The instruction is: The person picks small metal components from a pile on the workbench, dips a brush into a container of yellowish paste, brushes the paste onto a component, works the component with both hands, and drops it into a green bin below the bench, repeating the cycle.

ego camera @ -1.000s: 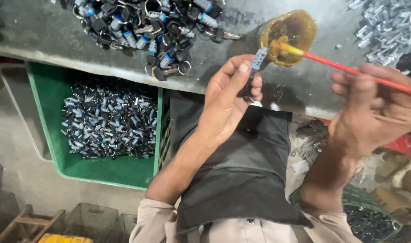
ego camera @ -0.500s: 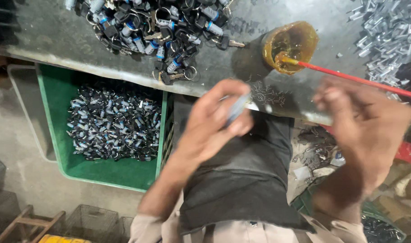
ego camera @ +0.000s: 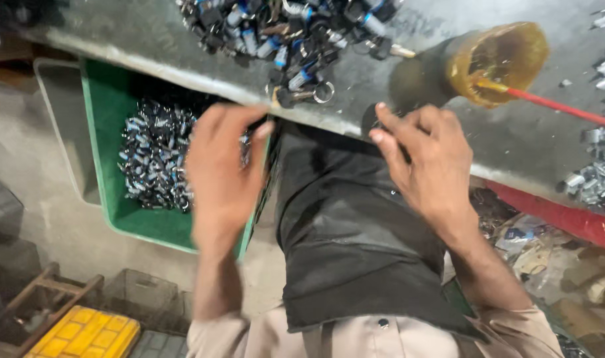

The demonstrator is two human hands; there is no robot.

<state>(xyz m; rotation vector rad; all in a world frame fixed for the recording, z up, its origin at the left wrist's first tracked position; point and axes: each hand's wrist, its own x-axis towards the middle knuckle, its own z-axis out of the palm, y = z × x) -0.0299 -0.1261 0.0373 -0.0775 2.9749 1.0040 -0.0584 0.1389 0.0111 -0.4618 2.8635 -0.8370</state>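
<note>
Seated at a grey metal desk (ego camera: 150, 40), seen from above, with a dark apron (ego camera: 349, 238) over the lap.

Left hand (ego camera: 223, 176) over the green bin (ego camera: 107, 172) beside the knee, fingers spread and loosely curled, blurred; whether anything small sits under the fingertips cannot be told. Bin set low and close to the desk edge, probably so parts can be dropped in without reaching. Inside it, a heap of small silver-and-dark metal parts (ego camera: 153, 159).

Right hand (ego camera: 425, 159) at the desk's near edge, fingers bent and partly open, thumb and forefinger near each other but pinching nothing visible. Appears empty.

On the desk above both hands, a pile of like parts (ego camera: 296, 30) with blue bands and ring ends, some spilling toward the edge, within easy reach of either hand. To the right, an amber jar (ego camera: 498, 59) of thick yellowish stuff, tilted toward the sitter, presumably to keep the contents reachable. Red-handled stick (ego camera: 561, 107) resting in it, tip in the liquid, handle slanting off to the right, well apart from the right hand. More silver pieces (ego camera: 597, 172) at the far right edge of the desk.

Below, a red tray (ego camera: 574, 222) under the desk, a yellow crate (ego camera: 84, 335) and a wooden frame (ego camera: 44, 298) on the floor.
</note>
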